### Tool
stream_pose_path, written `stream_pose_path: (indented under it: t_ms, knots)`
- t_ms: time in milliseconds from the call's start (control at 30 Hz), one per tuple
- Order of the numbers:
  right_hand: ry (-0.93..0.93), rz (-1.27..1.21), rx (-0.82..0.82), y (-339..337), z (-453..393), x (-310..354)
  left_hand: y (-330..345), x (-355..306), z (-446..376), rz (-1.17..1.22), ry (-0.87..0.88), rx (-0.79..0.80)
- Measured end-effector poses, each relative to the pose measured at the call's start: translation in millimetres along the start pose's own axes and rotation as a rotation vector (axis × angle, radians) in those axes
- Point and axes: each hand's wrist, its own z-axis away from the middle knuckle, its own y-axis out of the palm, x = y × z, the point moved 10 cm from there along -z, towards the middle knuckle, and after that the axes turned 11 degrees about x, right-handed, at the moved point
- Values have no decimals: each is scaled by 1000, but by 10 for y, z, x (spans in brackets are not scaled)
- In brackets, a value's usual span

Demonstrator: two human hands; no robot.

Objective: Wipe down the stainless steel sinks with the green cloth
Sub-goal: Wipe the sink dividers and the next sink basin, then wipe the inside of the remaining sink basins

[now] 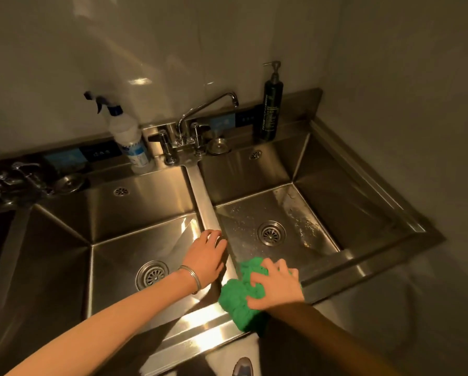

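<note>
the right hand (277, 284) lies spread on the bunched green cloth (238, 299), fingers splayed and pressing it down onto the front rim where the divider (204, 202) between two basins meets the near edge. the left hand (207, 257) rests flat and relaxed on that divider, fingers straight, holding nothing, a bangle (192, 275) on its wrist; it looks like a brace. the step in hand seems to be wiping the front ledge and the corner of the right sink (317, 191), whose floor is wet with droplets. the next move likely calls for sliding the cloth down into that basin with steady pressure, working around the drain. counting outward: two full basins show, the right one and the middle sink (143, 202), plus a sliver of a third at the far left; two drains are visible; one full tap (200, 118) stands behind the divider and part of a second at the left edge; one spray bottle (127, 137); one dark pump bottle (272, 104) on the back ledge.
</note>
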Motion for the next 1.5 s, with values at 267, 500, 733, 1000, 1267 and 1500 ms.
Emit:
stream_pose_path:
  t_ms: [267, 500, 733, 1000, 1267, 1500]
  knots:
    - [536, -184, -135, -382, 451, -1825, -157, -735, -432, -85, 183, 43]
    - [490, -193, -80, -189, 367, -1621, -275, -1523, -822, -53, 319, 32]
    - [552, -197, -177, -481, 480, -2574, -109, -1963, -1019, -28, 290, 182]
    - [577, -76, -156, -788, 533, -3314, -220, -2270, -1194, 136, 193, 227]
    - [305, -37, -99, -756, 399, -3168, -288, -2594, -1478, 218, 76, 251]
    - [313, 11, -115, -932, 394, -3670, -322, -2773, -1622, 247, -21, 225]
